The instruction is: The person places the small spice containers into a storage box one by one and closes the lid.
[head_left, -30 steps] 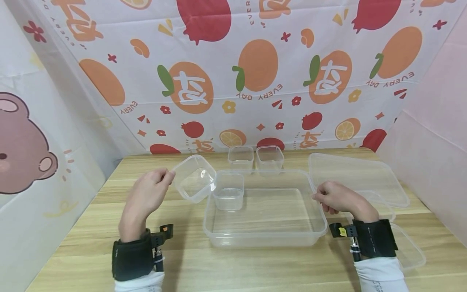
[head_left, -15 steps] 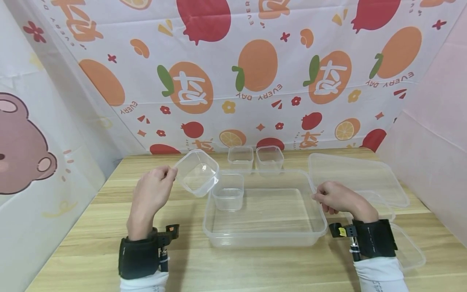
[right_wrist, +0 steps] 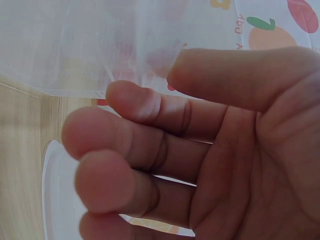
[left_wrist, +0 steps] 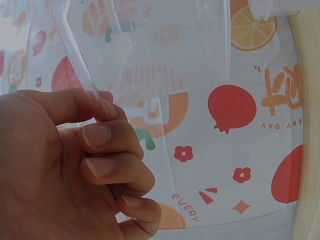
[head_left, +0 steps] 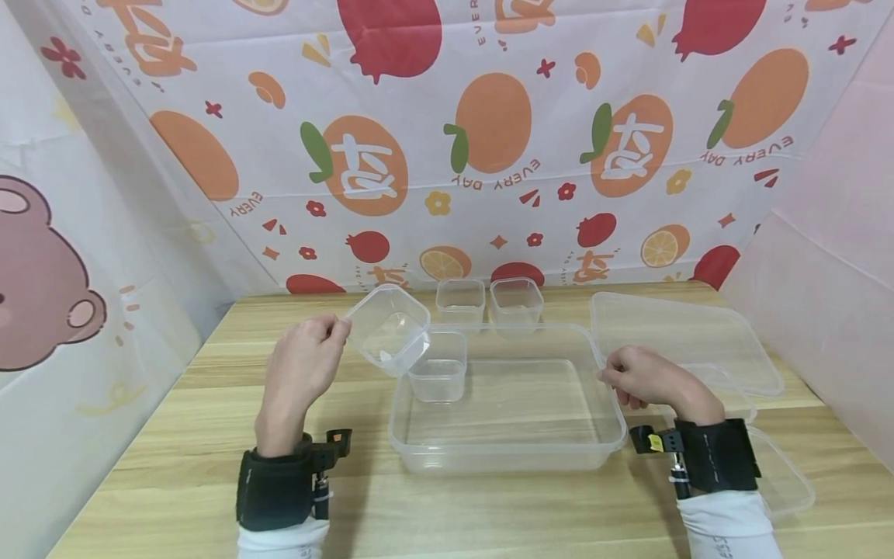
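My left hand (head_left: 303, 369) pinches one corner of the rim of a clear square plastic container (head_left: 387, 330) between thumb and forefinger. This container is held tilted in the air, and its lower right corner overlaps the left end of a large clear rectangular container (head_left: 517, 448) in the head view. Inside the large one, at its back left, stands another small clear container (head_left: 438, 380). My right hand (head_left: 646, 378) pinches the large container's right rim; in the right wrist view the thumb and forefinger (right_wrist: 132, 100) meet at its wall, with the other fingers loosely curled.
Two more small clear containers (head_left: 461, 303) stand behind the large one. To the right lie a big rectangular lid (head_left: 687, 341) and smaller clear lids (head_left: 785, 473), partly under the right arm. A fruit-printed cloth (head_left: 419, 155) hangs behind the wooden table (head_left: 174, 466).
My left hand has moved to the right and slightly away from me, carrying the tilted square container up toward the large container's back left corner. The right hand has stayed at the rim.
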A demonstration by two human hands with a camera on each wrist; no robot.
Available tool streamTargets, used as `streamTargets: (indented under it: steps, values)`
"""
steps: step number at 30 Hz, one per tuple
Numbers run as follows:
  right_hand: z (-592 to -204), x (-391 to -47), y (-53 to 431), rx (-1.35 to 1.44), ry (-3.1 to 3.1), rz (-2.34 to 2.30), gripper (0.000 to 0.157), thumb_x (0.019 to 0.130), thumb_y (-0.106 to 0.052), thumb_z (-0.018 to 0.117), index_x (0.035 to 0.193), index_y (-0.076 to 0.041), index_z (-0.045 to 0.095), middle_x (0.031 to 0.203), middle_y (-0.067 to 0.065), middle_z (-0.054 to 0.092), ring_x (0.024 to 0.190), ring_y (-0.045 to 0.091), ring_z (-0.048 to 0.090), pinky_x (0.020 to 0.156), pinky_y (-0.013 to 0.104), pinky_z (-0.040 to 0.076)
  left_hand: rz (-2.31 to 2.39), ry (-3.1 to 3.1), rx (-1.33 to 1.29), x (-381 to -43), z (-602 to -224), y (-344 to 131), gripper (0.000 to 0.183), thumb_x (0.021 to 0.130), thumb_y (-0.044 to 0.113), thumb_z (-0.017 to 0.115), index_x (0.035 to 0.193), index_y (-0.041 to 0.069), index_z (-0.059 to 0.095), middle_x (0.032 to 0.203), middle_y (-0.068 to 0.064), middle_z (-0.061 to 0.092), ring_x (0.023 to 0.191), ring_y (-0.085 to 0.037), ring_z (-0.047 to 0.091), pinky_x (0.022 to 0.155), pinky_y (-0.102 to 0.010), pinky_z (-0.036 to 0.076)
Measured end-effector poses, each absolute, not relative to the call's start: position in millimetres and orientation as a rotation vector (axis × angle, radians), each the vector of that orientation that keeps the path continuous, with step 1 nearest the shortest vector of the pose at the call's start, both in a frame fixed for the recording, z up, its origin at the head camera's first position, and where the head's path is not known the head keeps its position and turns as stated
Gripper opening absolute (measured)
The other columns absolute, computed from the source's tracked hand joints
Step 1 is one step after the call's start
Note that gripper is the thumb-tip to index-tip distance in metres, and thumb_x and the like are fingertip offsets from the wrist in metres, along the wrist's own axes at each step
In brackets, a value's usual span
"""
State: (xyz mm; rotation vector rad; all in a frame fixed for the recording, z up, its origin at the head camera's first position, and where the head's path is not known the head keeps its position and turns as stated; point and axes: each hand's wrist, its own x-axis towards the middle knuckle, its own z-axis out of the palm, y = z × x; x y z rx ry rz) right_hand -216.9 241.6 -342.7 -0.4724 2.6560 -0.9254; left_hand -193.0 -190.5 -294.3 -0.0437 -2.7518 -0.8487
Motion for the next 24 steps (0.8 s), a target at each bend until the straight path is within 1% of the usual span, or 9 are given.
streamTargets:
  steps: [4, 9, 13, 17, 20, 24]
  values:
    - [-343, -217, 243, -0.507, 2.657, -0.927, 0.03, 0.101, -0.01, 0.058, 0.072, -0.006, 0.057, 0.058, 0.0, 0.053, 0.049, 0.014, 0.049, 0.048, 0.028, 0.043, -0.858, -2.74, -0.044, -192, -295, -187, 0.041, 0.107, 0.027, 0.041, 0.078, 0.006, 0.06, 0.059, -0.002, 0.041, 0.053, -0.022, 0.04, 0.048, -0.033, 0.028]
    - [-343, -217, 243, -0.506, 2.655, -0.928, 0.03, 0.101, -0.01, 0.058, 0.072, -0.006, 0.057, 0.058, 0.0, 0.053, 0.049, 0.014, 0.049, 0.048, 0.028, 0.043, -0.842, -2.757, -0.058, -191, -295, -180, 0.04, 0.107, 0.029, 0.041, 0.081, 0.007, 0.061, 0.062, -0.003, 0.043, 0.055, -0.022, 0.041, 0.05, -0.034, 0.029]
    - [-343, -217, 243, -0.499, 2.647, -0.934, 0.029, 0.101, -0.01, 0.057, 0.073, -0.005, 0.057, 0.058, 0.001, 0.053, 0.05, 0.014, 0.049, 0.049, 0.029, 0.043, -0.826, -2.775, -0.07, -193, -295, -174, 0.04, 0.107, 0.028, 0.041, 0.075, 0.009, 0.056, 0.061, -0.003, 0.042, 0.056, -0.022, 0.042, 0.051, -0.034, 0.029]
    - [-342, -217, 242, -0.497, 2.644, -0.94, 0.029, 0.101, -0.01, 0.058, 0.073, -0.005, 0.057, 0.059, 0.001, 0.053, 0.051, 0.014, 0.05, 0.049, 0.029, 0.044, -0.81, -2.764, -0.071, -195, -294, -169, 0.041, 0.106, 0.026, 0.042, 0.068, 0.01, 0.047, 0.06, -0.003, 0.039, 0.054, -0.023, 0.04, 0.051, -0.033, 0.028]
    - [-343, -217, 243, -0.503, 2.651, -0.94, 0.029, 0.102, -0.011, 0.058, 0.074, -0.004, 0.057, 0.058, 0.001, 0.053, 0.05, 0.015, 0.05, 0.048, 0.03, 0.045, -0.8, -2.756, -0.085, -196, -293, -166, 0.042, 0.106, 0.025, 0.041, 0.067, 0.011, 0.046, 0.06, -0.003, 0.039, 0.055, -0.023, 0.04, 0.052, -0.034, 0.028]
    - [-343, -216, 243, -0.495, 2.648, -0.946, 0.028, 0.102, -0.01, 0.057, 0.075, -0.002, 0.058, 0.058, 0.001, 0.053, 0.05, 0.015, 0.05, 0.048, 0.03, 0.045, -0.804, -2.756, -0.098, -197, -291, -161, 0.041, 0.106, 0.024, 0.041, 0.067, 0.011, 0.047, 0.06, -0.003, 0.039, 0.055, -0.024, 0.04, 0.051, -0.034, 0.029]
